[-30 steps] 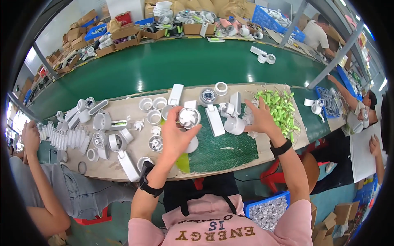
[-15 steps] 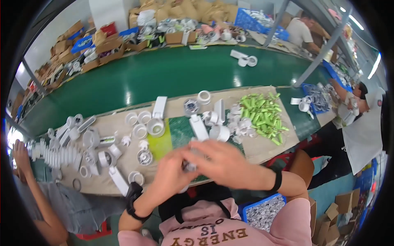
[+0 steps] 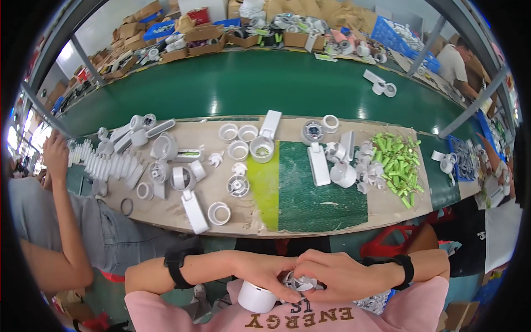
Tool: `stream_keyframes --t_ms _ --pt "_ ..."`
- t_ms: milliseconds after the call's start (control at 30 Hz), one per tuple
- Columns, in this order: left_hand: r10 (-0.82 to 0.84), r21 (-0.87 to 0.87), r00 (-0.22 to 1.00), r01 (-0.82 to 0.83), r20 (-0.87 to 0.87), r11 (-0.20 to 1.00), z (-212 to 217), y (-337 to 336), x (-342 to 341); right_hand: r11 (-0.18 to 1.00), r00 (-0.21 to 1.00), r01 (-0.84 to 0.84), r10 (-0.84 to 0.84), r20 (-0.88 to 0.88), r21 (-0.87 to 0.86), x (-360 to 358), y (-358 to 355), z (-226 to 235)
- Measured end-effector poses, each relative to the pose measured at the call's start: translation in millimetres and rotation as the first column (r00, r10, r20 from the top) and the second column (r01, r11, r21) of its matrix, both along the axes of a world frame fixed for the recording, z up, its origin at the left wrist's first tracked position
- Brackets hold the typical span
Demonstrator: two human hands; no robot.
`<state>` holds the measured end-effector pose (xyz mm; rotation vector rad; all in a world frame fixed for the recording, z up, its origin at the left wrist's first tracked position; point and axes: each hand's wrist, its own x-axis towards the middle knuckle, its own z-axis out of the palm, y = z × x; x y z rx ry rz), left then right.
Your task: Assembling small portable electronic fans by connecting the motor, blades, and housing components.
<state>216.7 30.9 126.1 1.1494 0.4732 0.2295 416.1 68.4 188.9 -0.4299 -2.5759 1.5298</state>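
Hands [image 3: 301, 274] now at chest, off the workbench [image 3: 249, 213], gripping white fan part [image 3: 258, 297]

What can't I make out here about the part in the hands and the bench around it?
- Head view: the white round housing is partly covered by the left hand; its top face is hidden.
- The small fan piece sits between the fingers of the right hand; how it seats is hidden.
- Green batteries: too small to count.
- Far boxes: bent and blurred at the rim.
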Motion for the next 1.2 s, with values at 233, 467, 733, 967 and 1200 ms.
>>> stream_keyframes --t_ms 233,467,733,967,1200 --pt "-0.134 -0.251 0.990 0.143 0.051 0.957 25.5 7.3 -7.8 0.992 0.994 -0.104 0.107 0.038 -0.070 -12.8 1.8 25.5" --pt "-0.210 -0.105 0.967 0.226 0.144 0.969 27.9 -12.9 -5.2 0.936 0.975 -0.223 0.221 0.036 0.273 -17.4 -24.0 27.8" --pt "-0.011 0.038 0.997 0.008 0.080 0.999 36.5 -20.2 -11.1 0.982 0.994 0.030 -0.049 -0.100 -0.185 -18.2 -15.1 8.7" --pt "0.126 -0.026 0.991 -0.125 0.037 0.992 37.7 -43.3 -29.2 0.850 0.961 0.271 -0.269 0.068 -0.452 6.4 4.7 0.1" --pt "0.546 0.306 0.838 -0.522 0.009 0.796 55.6 -29.2 -72.6 0.897 0.929 0.341 -0.276 -0.247 0.280 -126.9 79.7 -51.2"
